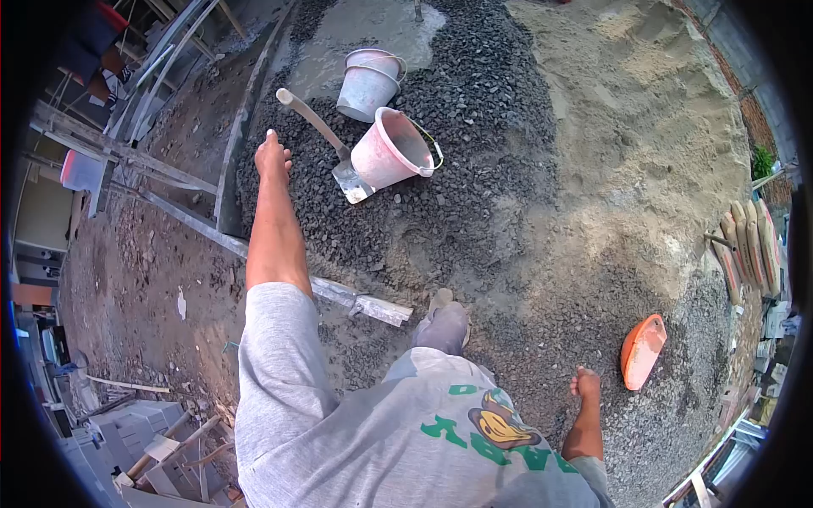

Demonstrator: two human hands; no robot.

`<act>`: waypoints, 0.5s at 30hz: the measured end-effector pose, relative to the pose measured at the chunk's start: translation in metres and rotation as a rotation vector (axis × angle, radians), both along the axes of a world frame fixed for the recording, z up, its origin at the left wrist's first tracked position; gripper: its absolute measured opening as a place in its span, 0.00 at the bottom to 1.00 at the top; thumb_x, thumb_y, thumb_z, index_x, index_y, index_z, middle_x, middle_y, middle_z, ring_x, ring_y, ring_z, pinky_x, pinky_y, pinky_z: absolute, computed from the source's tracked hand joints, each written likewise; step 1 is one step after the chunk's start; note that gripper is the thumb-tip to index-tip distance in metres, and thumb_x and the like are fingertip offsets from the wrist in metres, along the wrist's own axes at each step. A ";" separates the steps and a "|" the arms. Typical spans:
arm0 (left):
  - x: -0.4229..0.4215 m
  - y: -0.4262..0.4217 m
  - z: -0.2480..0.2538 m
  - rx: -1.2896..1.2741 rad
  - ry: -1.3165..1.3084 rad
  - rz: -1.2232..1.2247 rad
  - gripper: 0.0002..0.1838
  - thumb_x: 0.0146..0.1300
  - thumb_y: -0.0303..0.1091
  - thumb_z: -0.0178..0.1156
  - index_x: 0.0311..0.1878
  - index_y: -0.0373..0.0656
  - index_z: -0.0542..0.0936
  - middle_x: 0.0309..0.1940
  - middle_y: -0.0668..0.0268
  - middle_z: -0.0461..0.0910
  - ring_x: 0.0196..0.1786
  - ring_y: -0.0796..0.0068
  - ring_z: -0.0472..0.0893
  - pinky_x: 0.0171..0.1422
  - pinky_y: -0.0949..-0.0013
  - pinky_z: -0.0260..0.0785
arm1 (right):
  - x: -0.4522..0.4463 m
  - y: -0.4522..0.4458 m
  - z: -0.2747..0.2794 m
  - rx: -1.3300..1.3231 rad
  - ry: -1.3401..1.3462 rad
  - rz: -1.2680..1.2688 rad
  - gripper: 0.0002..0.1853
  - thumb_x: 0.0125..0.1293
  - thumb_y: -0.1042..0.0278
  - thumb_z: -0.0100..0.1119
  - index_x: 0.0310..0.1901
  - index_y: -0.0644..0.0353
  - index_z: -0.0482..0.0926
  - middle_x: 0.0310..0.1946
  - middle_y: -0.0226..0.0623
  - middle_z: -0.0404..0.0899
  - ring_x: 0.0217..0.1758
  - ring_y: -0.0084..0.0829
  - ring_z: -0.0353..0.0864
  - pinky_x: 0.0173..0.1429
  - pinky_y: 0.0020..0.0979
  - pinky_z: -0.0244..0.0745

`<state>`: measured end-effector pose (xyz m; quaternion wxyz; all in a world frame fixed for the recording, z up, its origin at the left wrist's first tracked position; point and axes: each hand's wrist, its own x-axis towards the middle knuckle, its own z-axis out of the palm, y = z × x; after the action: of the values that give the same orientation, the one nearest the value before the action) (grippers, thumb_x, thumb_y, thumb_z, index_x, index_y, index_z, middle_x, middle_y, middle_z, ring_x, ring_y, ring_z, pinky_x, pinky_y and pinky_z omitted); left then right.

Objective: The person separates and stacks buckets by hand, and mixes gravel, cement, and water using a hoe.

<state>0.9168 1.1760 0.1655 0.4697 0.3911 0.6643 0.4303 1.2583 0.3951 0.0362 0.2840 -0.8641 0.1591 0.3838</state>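
My left hand [273,157] reaches forward over the dark gravel, thumb apart from loosely bent fingers and nothing in it. Just beyond it is the pale wooden handle end of a hoe [320,123], not touched by the hand. The hoe's metal blade rests on the gravel against a pinkish bucket [378,159], which is tilted with its mouth toward the right. Behind that, a second whitish bucket [367,95] stands on the gravel. My right hand [584,383] hangs low at my side, fingers curled in with nothing visible in them. Nearest to it lies an orange plastic basin [641,351].
Crushed gravel [483,110] lies ahead and a sand heap [627,110] to the right. A wooden plank [360,302] crosses the ground near my foot. Filled sacks [751,245] lean at the far right. Scaffold poles [161,76] and a hanging bucket [80,170] are at left.
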 end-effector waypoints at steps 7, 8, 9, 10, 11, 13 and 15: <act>0.018 0.072 0.008 0.020 -0.155 0.132 0.32 0.65 0.58 0.49 0.64 0.45 0.67 0.53 0.56 0.73 0.53 0.61 0.73 0.53 0.53 0.68 | 0.049 0.112 -0.005 0.050 -0.038 0.306 0.15 0.67 0.58 0.53 0.34 0.63 0.76 0.24 0.34 0.78 0.19 0.23 0.74 0.19 0.28 0.69; 0.025 0.086 0.007 0.031 -0.170 0.133 0.30 0.65 0.58 0.49 0.62 0.48 0.71 0.54 0.56 0.72 0.55 0.60 0.72 0.56 0.49 0.65 | 0.048 0.132 -0.001 0.023 -0.039 0.270 0.15 0.66 0.57 0.54 0.34 0.63 0.77 0.24 0.33 0.78 0.20 0.23 0.74 0.20 0.27 0.68; 0.033 0.096 0.007 0.039 -0.182 0.106 0.29 0.65 0.59 0.49 0.59 0.48 0.74 0.54 0.57 0.72 0.55 0.60 0.71 0.57 0.49 0.65 | 0.058 0.148 -0.002 0.028 -0.042 0.326 0.15 0.66 0.57 0.54 0.34 0.62 0.77 0.24 0.33 0.78 0.20 0.23 0.74 0.21 0.27 0.69; 0.040 0.104 0.008 0.034 -0.182 0.072 0.28 0.65 0.59 0.49 0.57 0.48 0.76 0.54 0.57 0.72 0.55 0.60 0.71 0.57 0.48 0.64 | 0.060 0.155 -0.003 0.021 -0.029 0.374 0.15 0.66 0.57 0.54 0.35 0.62 0.77 0.24 0.32 0.78 0.20 0.23 0.74 0.22 0.27 0.69; 0.045 0.112 0.007 0.024 -0.174 0.031 0.27 0.65 0.59 0.49 0.54 0.48 0.79 0.54 0.58 0.72 0.55 0.60 0.71 0.58 0.47 0.64 | 0.055 0.158 -0.004 0.014 -0.007 0.414 0.14 0.65 0.57 0.55 0.35 0.62 0.78 0.25 0.32 0.78 0.21 0.23 0.74 0.22 0.27 0.69; 0.050 0.131 -0.001 -0.073 -0.103 0.027 0.21 0.61 0.54 0.55 0.43 0.47 0.84 0.51 0.60 0.75 0.51 0.60 0.73 0.56 0.43 0.64 | 0.056 0.170 0.004 -0.015 0.018 0.444 0.14 0.65 0.58 0.54 0.36 0.61 0.78 0.25 0.31 0.78 0.22 0.23 0.76 0.25 0.27 0.70; 0.050 0.143 -0.002 -0.146 -0.016 0.002 0.19 0.57 0.51 0.59 0.40 0.46 0.84 0.48 0.60 0.77 0.48 0.59 0.74 0.53 0.41 0.65 | 0.066 0.185 -0.003 -0.003 -0.038 0.462 0.13 0.64 0.58 0.54 0.36 0.61 0.79 0.25 0.31 0.78 0.23 0.23 0.76 0.25 0.27 0.70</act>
<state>0.9671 1.3194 0.1633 0.5017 0.3516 0.6907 0.3841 1.3242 0.5805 0.0328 0.1901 -0.8851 -0.0477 0.4222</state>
